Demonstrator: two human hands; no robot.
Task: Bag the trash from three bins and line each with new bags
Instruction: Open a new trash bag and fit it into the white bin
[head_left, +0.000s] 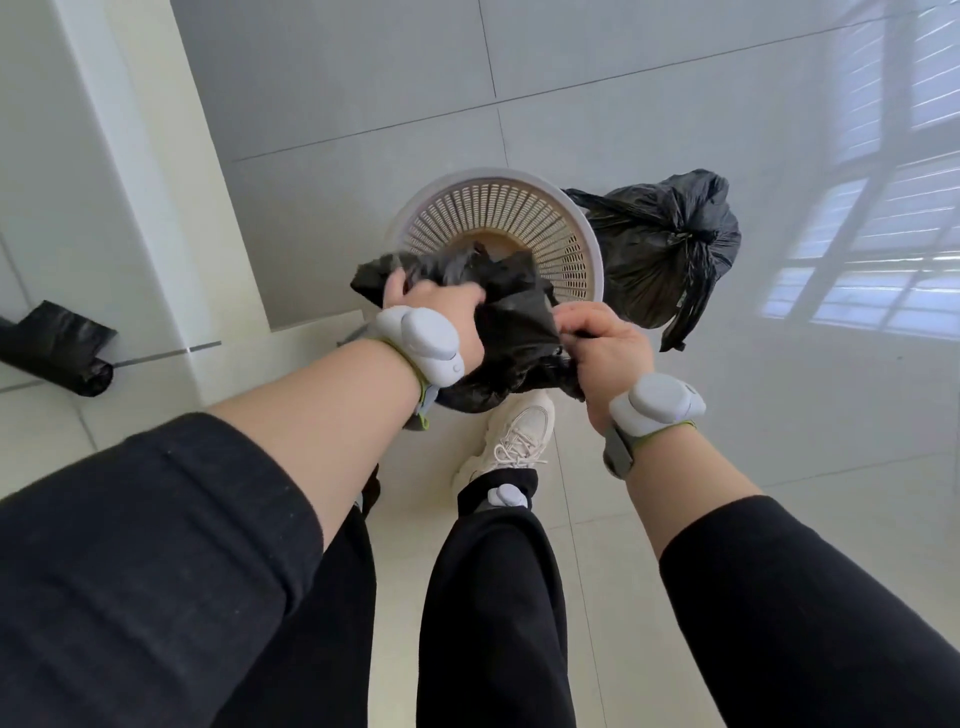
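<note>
I am standing over a round white bin (498, 228) with slotted sides, looking straight down into it; its brown bottom shows, with no bag lining it yet. My left hand (436, 306) and my right hand (605, 345) both hold a crumpled black bag (511, 317) just above the near rim of the bin. The fingers of my left hand are curled into the bag's upper left folds, and the fingers (571, 325) of my right hand are bent and pinch its right edge, so the plastic is bunched between the two hands and part of it dips over the rim. Just to the right of the bin, touching its side, a full black trash bag (670, 249) sits on the tiled floor (363, 93) with its top knotted and its tie ends hanging loose. Far off to my left, by the white wall (130, 156), a roll of black bags (57, 351) lies on the floor, partly unrolled. I wear grey bands on both wrists, black sleeves pushed up, and one white shoe (511, 441) shows below the bag.
</note>
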